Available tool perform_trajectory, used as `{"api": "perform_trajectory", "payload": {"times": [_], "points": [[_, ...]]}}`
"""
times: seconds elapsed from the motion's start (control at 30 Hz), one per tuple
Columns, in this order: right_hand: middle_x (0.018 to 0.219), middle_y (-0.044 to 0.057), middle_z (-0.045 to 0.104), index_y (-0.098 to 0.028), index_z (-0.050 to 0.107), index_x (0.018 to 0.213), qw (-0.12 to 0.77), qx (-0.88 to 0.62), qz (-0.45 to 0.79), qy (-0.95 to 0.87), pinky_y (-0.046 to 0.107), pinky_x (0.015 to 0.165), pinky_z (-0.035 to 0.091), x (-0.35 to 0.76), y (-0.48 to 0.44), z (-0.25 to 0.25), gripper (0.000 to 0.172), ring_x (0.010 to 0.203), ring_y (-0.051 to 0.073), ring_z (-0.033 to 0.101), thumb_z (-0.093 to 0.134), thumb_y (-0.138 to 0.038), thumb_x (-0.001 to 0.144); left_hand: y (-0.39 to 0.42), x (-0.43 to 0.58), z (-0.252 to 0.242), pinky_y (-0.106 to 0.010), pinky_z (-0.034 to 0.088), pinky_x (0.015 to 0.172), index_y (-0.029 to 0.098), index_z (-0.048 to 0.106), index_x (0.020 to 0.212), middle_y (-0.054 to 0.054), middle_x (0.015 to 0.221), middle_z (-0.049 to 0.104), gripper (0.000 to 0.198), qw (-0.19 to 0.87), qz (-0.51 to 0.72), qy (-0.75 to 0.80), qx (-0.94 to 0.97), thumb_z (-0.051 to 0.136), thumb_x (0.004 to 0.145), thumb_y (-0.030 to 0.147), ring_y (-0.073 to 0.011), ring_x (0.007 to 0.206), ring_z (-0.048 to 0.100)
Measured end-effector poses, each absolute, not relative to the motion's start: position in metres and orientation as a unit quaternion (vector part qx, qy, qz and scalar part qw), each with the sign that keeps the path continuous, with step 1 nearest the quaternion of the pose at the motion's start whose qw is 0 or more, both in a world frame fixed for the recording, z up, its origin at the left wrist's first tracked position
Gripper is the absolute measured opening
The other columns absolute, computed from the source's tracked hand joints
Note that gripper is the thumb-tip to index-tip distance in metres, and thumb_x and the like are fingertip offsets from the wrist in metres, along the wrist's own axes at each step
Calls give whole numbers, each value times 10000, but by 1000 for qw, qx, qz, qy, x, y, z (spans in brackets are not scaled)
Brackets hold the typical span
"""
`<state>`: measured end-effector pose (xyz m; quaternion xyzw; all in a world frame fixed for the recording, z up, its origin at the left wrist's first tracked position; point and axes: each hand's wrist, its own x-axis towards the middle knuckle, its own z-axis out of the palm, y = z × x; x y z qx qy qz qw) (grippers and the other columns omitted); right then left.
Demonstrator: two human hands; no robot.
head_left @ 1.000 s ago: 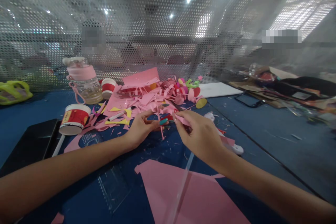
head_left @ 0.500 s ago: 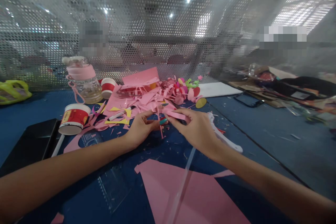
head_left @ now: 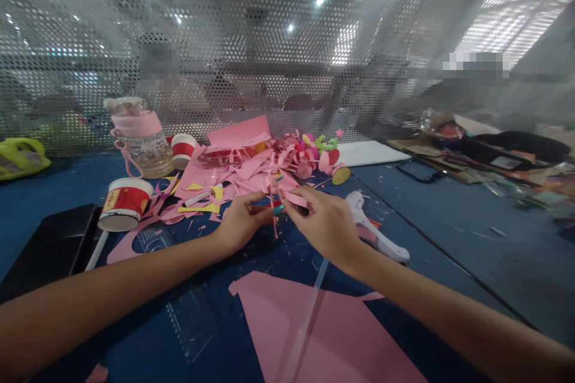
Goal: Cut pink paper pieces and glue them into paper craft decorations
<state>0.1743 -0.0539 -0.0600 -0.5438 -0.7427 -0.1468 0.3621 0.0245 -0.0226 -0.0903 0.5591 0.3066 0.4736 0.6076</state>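
A thin pink paper strip [head_left: 294, 197] is pinched between both hands, just above the blue bench [head_left: 449, 215]. It is gripped by the closed left hand [head_left: 240, 224] and the closed right hand [head_left: 326, 224]. Pink paper scraps [head_left: 238, 170] are piled just beyond. A white glue gun [head_left: 375, 233] is lying to the right.

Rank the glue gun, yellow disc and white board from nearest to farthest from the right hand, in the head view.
From the right hand:
1. Glue gun: white, lying on the table just to the hand's right.
2. Yellow disc: farther back, at the edge of the paper pile.
3. White board: flat, back right near the mesh screen.
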Motion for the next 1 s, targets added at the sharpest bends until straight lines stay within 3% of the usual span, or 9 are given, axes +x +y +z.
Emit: {"api": "perform_trajectory", "payload": {"times": [0.13,0.33,0.43,0.83,1.0], "points": [[660,36,651,-164,578,809,331,-522,-115,-778,244,526,342,171,-60,-55,175,539,146,577,429,-254,833,-23,24,-89,-297,524,636,142,636,849,-5,723,684,341,614,469,305,557,758,562,280,-182,667,650],[690,57,613,-169,483,813,313,-505,-44,-804,256,563,350,171,-67,-44,251,639,178,578,298,-324,885,-24,24,-88,-290,525,634,141,629,844,-14,761,690,352,630,469,280,552,770,554,281,-194,680,658],[632,32,574,-182,464,763,315,-519,-37,-794,254,543,323,171,-66,-45,257,584,163,551,284,-308,897,-23,24,-89,-298,523,644,142,625,819,-12,762,686,329,631,472,278,550,769,555,276,-198,697,660],[711,39,608,-169,484,876,296,-465,-47,-833,253,568,351,170,-66,-51,214,644,163,572,283,-230,915,-22,23,-94,-253,494,638,140,619,807,-2,745,668,270,621,485,261,559,748,594,246,-160,678,639],[750,60,612,-152,513,906,259,-447,-119,-848,267,589,354,170,-63,-56,225,685,174,565,292,-190,906,-22,23,-97,-263,485,652,139,608,797,-5,720,659,246,622,484,264,556,734,609,237,-163,676,636]]}}
